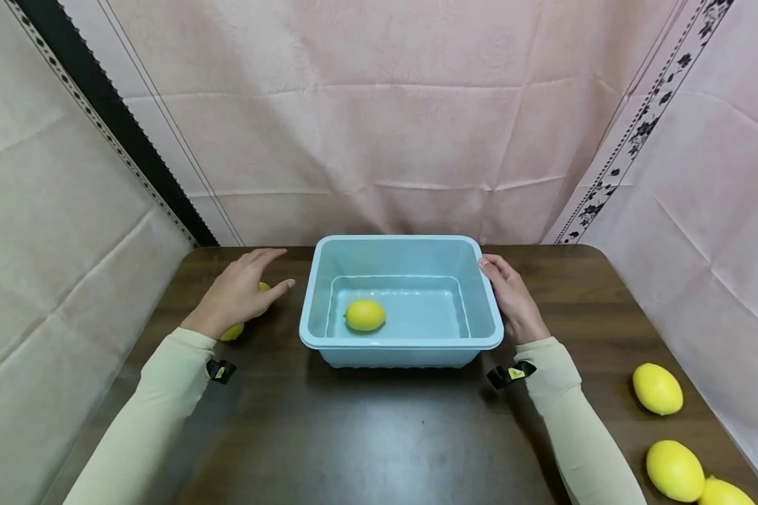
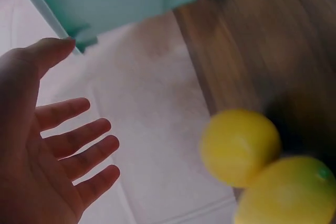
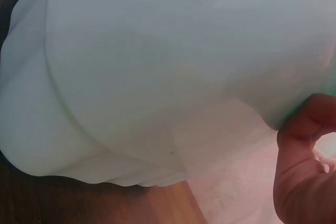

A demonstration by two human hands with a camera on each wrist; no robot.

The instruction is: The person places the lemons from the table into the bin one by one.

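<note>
A light-blue plastic basin [image 1: 391, 343] stands on the table with one lemon [image 1: 365, 315] lying inside, left of its middle. My right hand [image 1: 512, 294] grips the basin's right rim; in the right wrist view its bent thumb [image 3: 296, 145] is at the basin's edge. Left of the basin, my left hand [image 1: 243, 291] hovers with fingers spread and nothing in them. Partly hidden under it in the head view are two lemons. The left wrist view shows them side by side, one lemon [image 2: 240, 148] touching another lemon [image 2: 294, 195], both apart from the fingers.
At the table's right side lie a lemon [image 1: 657, 388] and, nearer the front, a lemon [image 1: 674, 470] against another lemon [image 1: 725, 492]. Pale cloth [image 1: 391, 140] hangs behind the brown wooden table [image 1: 366, 435] and along both sides.
</note>
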